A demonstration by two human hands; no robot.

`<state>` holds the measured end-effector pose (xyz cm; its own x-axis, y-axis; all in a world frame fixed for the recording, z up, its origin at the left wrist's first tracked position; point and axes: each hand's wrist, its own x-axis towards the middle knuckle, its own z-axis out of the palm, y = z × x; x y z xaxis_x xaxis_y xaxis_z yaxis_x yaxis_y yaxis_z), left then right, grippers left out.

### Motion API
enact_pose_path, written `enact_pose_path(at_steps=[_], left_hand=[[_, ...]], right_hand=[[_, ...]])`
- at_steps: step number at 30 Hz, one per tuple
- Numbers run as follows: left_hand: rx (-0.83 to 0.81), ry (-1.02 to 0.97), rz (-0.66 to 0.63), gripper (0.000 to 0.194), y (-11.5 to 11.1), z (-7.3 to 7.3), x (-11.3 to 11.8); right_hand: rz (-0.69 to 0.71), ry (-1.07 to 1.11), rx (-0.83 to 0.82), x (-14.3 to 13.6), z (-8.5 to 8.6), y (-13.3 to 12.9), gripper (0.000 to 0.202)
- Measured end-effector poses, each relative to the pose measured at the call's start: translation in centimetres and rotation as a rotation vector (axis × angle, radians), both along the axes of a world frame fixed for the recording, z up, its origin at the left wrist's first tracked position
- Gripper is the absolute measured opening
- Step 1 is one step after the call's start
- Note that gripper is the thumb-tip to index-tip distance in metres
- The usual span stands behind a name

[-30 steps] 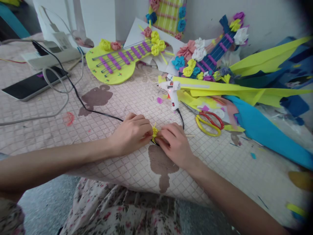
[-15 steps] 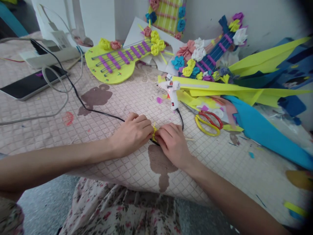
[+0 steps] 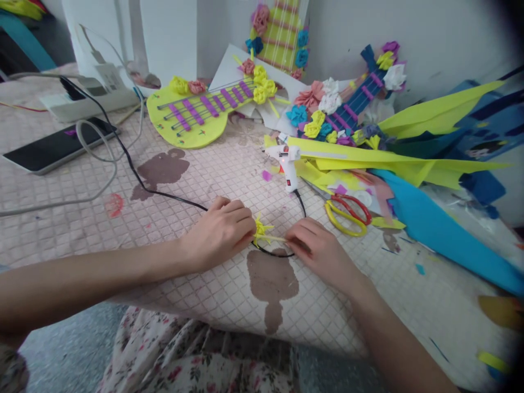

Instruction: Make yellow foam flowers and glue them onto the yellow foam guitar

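My left hand [image 3: 225, 232] pinches a small yellow paper flower [image 3: 262, 231] with pointed, fringed petals, held just above the cloth. From the flower a thin pale wooden stick [image 3: 275, 238] runs to the right. My right hand [image 3: 317, 244] has its fingers closed on the other end of that stick. Under both hands passes the black cord [image 3: 273, 254] of a white hot glue gun [image 3: 286, 159], which lies beyond my right hand with a small red light showing. My left fingertips hide part of the flower.
Scissors [image 3: 347, 214] with red and yellow handles lie to the right, by yellow and blue paper [image 3: 434, 224]. Behind are a yellow paper guitar [image 3: 190, 117] and a blue one [image 3: 347, 112] with paper flowers. A phone [image 3: 57, 144] and power strip [image 3: 84, 102] are at left.
My right hand has drawn away to the right, fingers on the stick. The yellow flower, mostly covered before, now shows between my hands. My left hand has hardly moved.
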<state>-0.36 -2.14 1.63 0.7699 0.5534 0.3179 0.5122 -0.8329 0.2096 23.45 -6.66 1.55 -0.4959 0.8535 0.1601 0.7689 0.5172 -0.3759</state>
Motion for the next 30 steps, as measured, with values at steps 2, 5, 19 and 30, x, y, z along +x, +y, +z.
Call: enact_pose_path(at_steps=[2, 5, 19, 30], left_hand=[[-0.004, -0.003, -0.004, 0.017, 0.0, -0.1, 0.0], [-0.018, -0.012, -0.014, 0.018, 0.1, -0.2, -0.1], [-0.011, -0.077, -0.039, 0.024, 0.4, -0.3, -0.1], [0.012, -0.027, -0.080, 0.019, 1.0, -0.5, -0.4]], right_hand=[[0.003, -0.013, 0.005, 0.5, 0.1, -0.3, 0.009], [-0.014, -0.042, 0.039, 1.5, 0.2, -1.0, 0.009], [-0.609, -0.074, 0.187, 8.6, -1.3, -1.9, 0.011], [-0.390, 0.233, 0.097, 3.1, 0.0, 9.9, 0.043]])
